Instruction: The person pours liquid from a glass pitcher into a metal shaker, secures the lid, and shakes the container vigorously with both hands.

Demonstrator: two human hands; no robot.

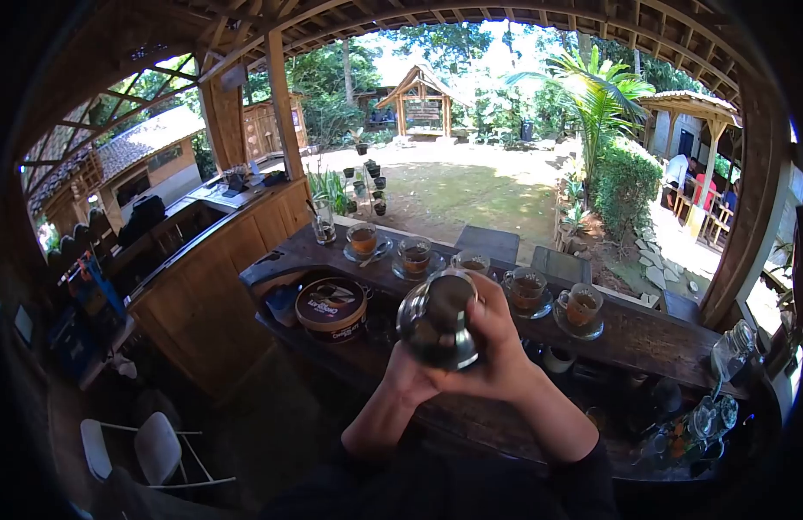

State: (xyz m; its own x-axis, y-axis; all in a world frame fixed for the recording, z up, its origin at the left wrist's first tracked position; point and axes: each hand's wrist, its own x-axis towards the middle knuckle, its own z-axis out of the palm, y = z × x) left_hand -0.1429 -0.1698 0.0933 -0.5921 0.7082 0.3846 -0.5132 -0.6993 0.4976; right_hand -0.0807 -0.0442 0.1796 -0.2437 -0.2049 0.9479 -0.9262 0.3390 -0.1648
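Observation:
A shiny, rounded container [412, 319] with a dark round end is held up in front of me over the counter; I cannot make out its exact kind. My right hand [495, 338] wraps around its right side, thumb near the dark end. From below, my left hand [412, 378] is closed against its base, fingers partly hidden. Just beyond, glass cups of brown drink stand on saucers in a row: one cup [362, 238] at the left with a spoon on its saucer, another cup [415, 254], a cup [525, 289] and a cup [581, 306] at the right.
A round brown tub [331, 305] sits on the lower shelf at left. A glass [323, 227] holding utensils stands at the counter's [653, 351] left end. Glass jars [733, 345] and glass mugs [705, 420] are at right. A white folding chair [158, 446] stands lower left.

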